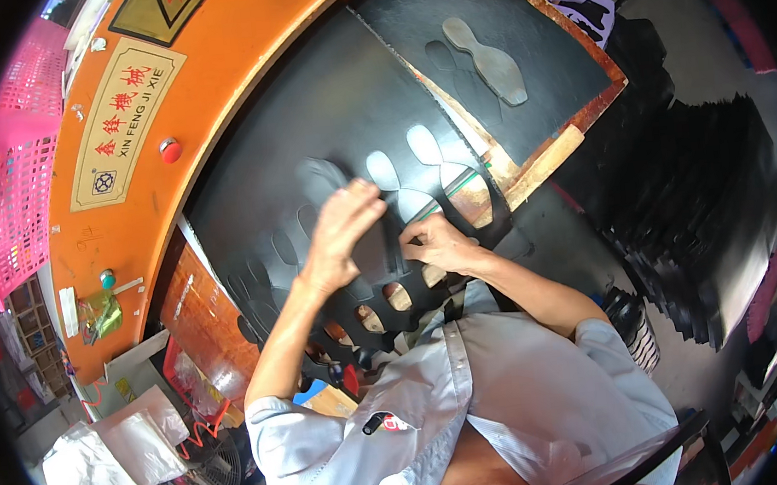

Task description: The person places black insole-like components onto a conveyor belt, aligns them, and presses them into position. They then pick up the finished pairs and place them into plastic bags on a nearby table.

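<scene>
Left hand [343, 233]: in the head view, yours is open, fingers extended and slightly blurred, over the middle of the black sheet; I cannot tell whether it touches.
Right hand [442, 242]: close beside your left one, with thumb and fingers bent together at the cut holes; I cannot tell whether they grip the sheet.
Black sheet [273, 142]: flat below both your hands, reaching past them to your left and away from you; smooth, with a soft shine.
Cut holes [383, 171]: waisted, sole-like openings just beyond your right hand, pale where light comes through; smaller rounded ones line the edge nearest you.
Dark shape [320, 179]: blurred, round-ended, just beyond your left fingers; its kind is unclear.
Sole-shaped piece [488, 60]: grey, narrow-waisted, well beyond your right hand, past the sheet's edge.
Surface [544, 166]: bare wood along its edge, rough and reddish at the far right corner.
Stack [700, 215]: thin black layers with ragged edges, well apart on your right.
Machine panel [216, 64]: painted orange, beyond the sheet, with a rounded red button [170, 151].
Basket [18, 182]: pink perforated plastic, far left.
</scene>
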The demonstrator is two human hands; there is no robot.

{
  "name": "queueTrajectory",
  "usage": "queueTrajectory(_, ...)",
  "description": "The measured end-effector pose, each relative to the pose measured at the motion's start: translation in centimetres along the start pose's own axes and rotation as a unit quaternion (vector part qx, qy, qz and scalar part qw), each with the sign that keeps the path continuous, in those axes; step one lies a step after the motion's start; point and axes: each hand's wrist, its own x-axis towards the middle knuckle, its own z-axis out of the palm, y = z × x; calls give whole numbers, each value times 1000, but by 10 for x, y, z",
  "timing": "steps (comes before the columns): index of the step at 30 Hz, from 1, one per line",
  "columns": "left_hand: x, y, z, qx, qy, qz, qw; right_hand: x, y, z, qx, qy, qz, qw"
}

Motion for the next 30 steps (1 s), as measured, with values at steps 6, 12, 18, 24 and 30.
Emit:
queueTrajectory(6,-19,-10,17,0,-150,-27,988,4,15,-2,206,-43,82,974)
queueTrajectory(12,-15,-17,11,31,-151,22,988,-3,18,-5,167,-4,106,980)
queueTrajectory(18,-11,-7,45,6,-17,55,998,-35,2,-16,173,59,175,967)
queueTrajectory(24,1,-30,17,-453,204,-130,858,-46,-33,40,-246,273,16,930)
queueTrajectory(30,2,-39,-18,-451,277,-176,830,-29,-41,74,-257,263,-41,929)
